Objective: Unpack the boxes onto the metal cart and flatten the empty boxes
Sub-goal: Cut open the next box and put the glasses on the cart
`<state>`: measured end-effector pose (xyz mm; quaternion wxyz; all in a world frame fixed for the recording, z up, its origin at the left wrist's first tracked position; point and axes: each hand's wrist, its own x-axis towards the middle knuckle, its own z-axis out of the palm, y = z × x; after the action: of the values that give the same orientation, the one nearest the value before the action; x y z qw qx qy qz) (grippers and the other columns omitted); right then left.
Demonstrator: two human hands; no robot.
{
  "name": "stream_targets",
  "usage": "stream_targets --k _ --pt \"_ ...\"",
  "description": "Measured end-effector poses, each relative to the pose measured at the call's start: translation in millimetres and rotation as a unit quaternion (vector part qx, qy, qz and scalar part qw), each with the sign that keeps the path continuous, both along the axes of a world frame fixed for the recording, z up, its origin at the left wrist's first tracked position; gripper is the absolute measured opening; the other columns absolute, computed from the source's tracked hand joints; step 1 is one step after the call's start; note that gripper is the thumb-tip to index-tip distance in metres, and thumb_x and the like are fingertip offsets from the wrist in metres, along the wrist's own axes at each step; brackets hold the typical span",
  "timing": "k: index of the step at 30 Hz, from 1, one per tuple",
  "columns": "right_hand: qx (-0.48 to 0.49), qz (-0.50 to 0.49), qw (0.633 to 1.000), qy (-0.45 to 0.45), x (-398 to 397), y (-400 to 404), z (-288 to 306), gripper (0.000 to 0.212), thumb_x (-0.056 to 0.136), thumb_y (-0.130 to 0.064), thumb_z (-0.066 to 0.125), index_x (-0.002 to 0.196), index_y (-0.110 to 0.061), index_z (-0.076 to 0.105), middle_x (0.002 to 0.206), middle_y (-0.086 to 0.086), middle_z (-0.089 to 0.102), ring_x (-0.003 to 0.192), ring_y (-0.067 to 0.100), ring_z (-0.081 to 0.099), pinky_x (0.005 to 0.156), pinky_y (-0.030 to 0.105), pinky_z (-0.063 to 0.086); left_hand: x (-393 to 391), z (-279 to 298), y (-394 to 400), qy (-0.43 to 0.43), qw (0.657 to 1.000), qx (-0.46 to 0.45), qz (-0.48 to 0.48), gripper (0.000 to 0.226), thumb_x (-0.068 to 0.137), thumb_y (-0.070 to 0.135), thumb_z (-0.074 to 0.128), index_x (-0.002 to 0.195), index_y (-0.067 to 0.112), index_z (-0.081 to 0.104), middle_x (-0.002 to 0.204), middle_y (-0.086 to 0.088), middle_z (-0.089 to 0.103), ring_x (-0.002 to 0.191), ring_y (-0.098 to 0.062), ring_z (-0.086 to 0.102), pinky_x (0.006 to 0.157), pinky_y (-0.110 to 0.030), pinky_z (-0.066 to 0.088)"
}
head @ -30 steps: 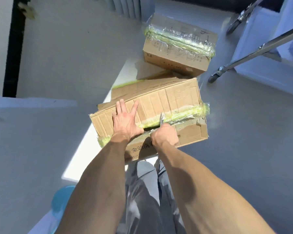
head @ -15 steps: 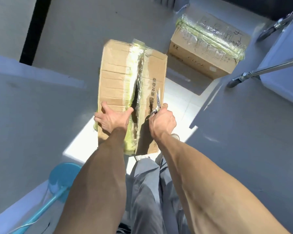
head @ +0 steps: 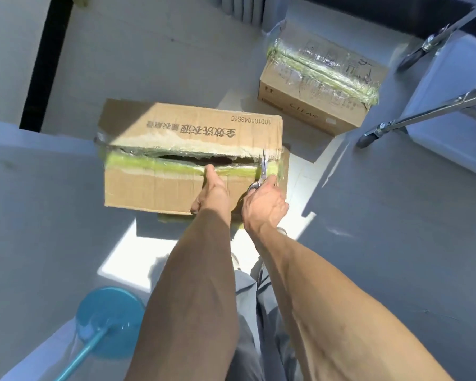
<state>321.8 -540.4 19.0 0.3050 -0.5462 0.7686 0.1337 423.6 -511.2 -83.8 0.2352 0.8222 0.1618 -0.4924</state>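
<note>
A brown cardboard box [head: 176, 133] lies on the floor in front of me, its yellow-green taped seam slit open along most of its length. My left hand [head: 212, 189] grips the near flap, thumb on the seam, fingers curled under the flap's edge. My right hand [head: 264, 204] holds a pair of scissors [head: 262, 171], the blades pointing up into the seam at the box's right end. A second, sealed box [head: 319, 86] wrapped in clear and green tape sits at the far right. Metal cart legs [head: 423, 114] show at the right edge.
A blue round fan base with its pole [head: 107, 323] stands at the lower left by my legs. A pale wall or panel [head: 451, 105] rises at the right behind the cart legs. A dark vertical strip [head: 47, 59] runs at the upper left. Sunlight falls on the floor under the box.
The box has been turned a quarter turn, so its seam now runs left to right. My left hand shifted from the box's top to the near flap; the scissors sit at the seam's right end.
</note>
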Motion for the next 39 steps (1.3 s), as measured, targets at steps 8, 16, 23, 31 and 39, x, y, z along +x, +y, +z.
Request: stream_targets --k 8,16,23,31,39 --pt "0.101 -0.051 0.993 0.034 -63.1 -12.0 -30.4 0.032 0.096 -0.019 0.045 0.127 -0.013 0.046 0.108 0.011 0.066 0.104 0.030 0.062 0.086 0.034 0.045 -81.8 35.6 -37.8 -0.130 0.944 0.134 -0.273 0.039 0.096 0.034 0.052 0.119 0.003 0.059 0.106 -0.016 0.064 0.094 -0.029 0.066 0.075 -0.029 0.051" --pt "0.029 -0.085 0.993 0.075 -79.5 -27.5 -67.0 0.035 0.090 -0.039 0.050 0.119 -0.019 0.050 0.111 0.013 0.063 0.109 0.031 0.047 0.087 0.042 0.034 -76.3 3.0 -104.4 -0.320 0.724 -0.003 -0.611 0.072 0.073 0.009 0.069 0.137 0.021 0.039 0.149 -0.020 0.027 0.137 -0.035 0.030 0.108 -0.044 0.033" --pt "-0.019 -0.105 0.991 0.076 -90.8 -53.1 -84.0 0.029 0.090 -0.035 0.050 0.115 -0.020 0.054 0.109 0.010 0.063 0.105 0.029 0.046 0.086 0.042 0.034 -97.5 -3.2 -154.1 -0.292 0.742 0.007 -0.604 0.029 0.082 0.004 0.051 0.109 0.009 0.059 0.097 -0.009 0.056 0.095 -0.027 0.056 0.079 -0.036 0.045" --pt "-0.003 -0.156 0.977 0.142 -102.8 -51.3 -93.1 0.026 0.088 -0.012 0.047 0.108 -0.025 0.057 0.098 0.007 0.061 0.098 0.027 0.043 0.082 0.041 0.035 -115.9 -10.0 -137.8 -0.305 0.710 -0.008 -0.634 0.047 0.082 0.021 0.059 0.127 0.014 0.049 0.128 -0.014 0.041 0.118 -0.032 0.043 0.095 -0.045 0.041" --pt "-0.008 -0.121 0.988 0.091 -124.4 -67.0 -88.9 0.025 0.087 -0.014 0.050 0.111 -0.020 0.052 0.103 0.010 0.059 0.100 0.028 0.043 0.080 0.039 0.031 -127.5 -16.7 -122.2 -0.282 0.711 0.043 -0.643 0.061 0.087 0.028 0.058 0.140 0.007 0.038 0.130 -0.017 0.047 0.119 -0.030 0.045 0.092 -0.041 0.043"
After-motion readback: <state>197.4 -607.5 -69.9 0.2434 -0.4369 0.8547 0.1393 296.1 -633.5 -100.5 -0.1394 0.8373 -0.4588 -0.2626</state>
